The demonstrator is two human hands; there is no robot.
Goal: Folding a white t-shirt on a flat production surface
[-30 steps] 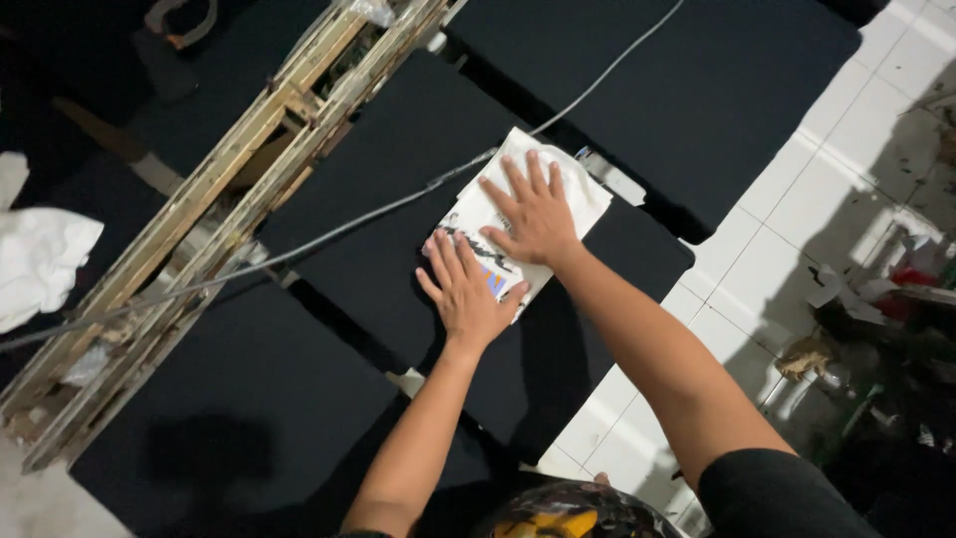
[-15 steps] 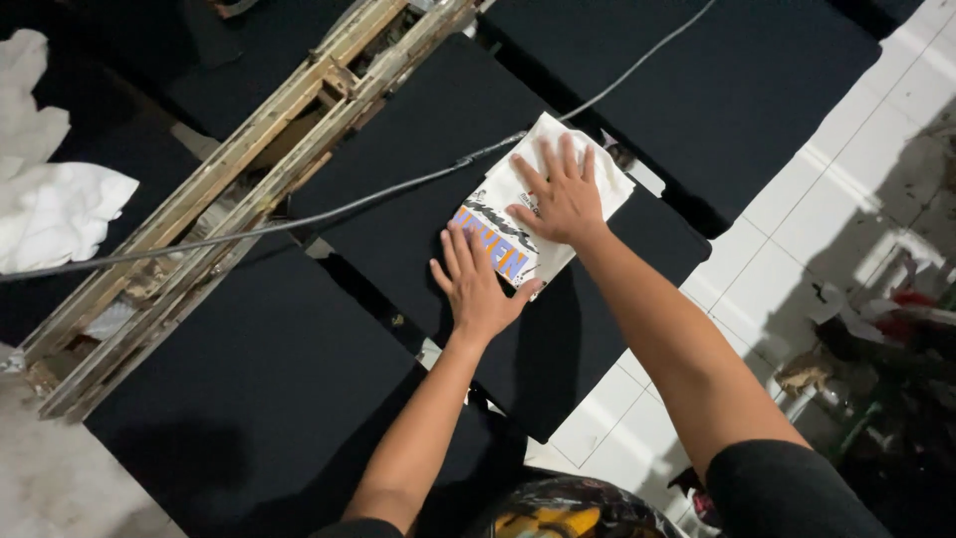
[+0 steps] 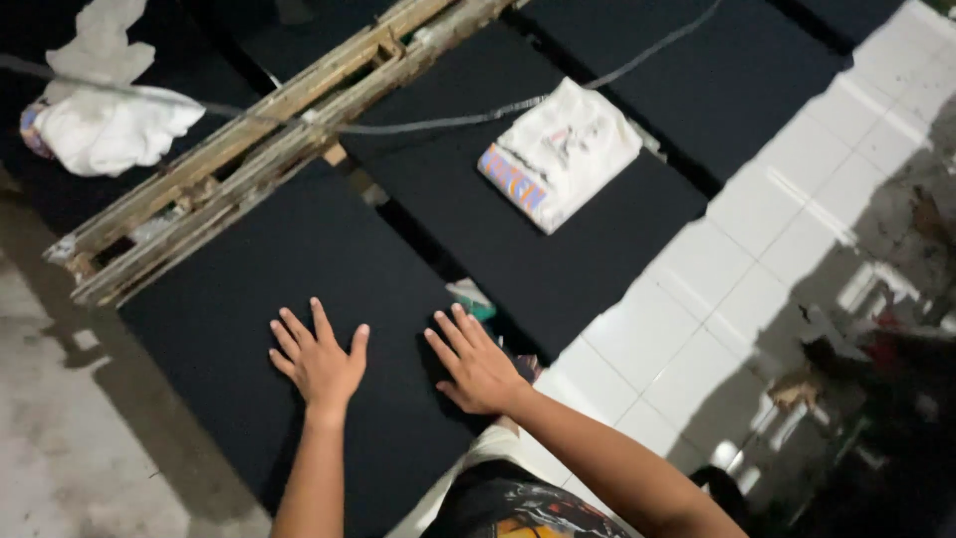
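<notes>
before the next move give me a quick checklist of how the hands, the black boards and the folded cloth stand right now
1. Left hand flat on the near black board, fingers spread, holding nothing: ok.
2. Right hand flat at that board's right edge, holding nothing: ok.
3. Folded white cloth lying on the next black board, out of both hands: ok.
4. Grey cable running beside the cloth; touching it: cannot tell.
5. Near board's surface smooth and unwrinkled: cannot tell, too dark.
</notes>
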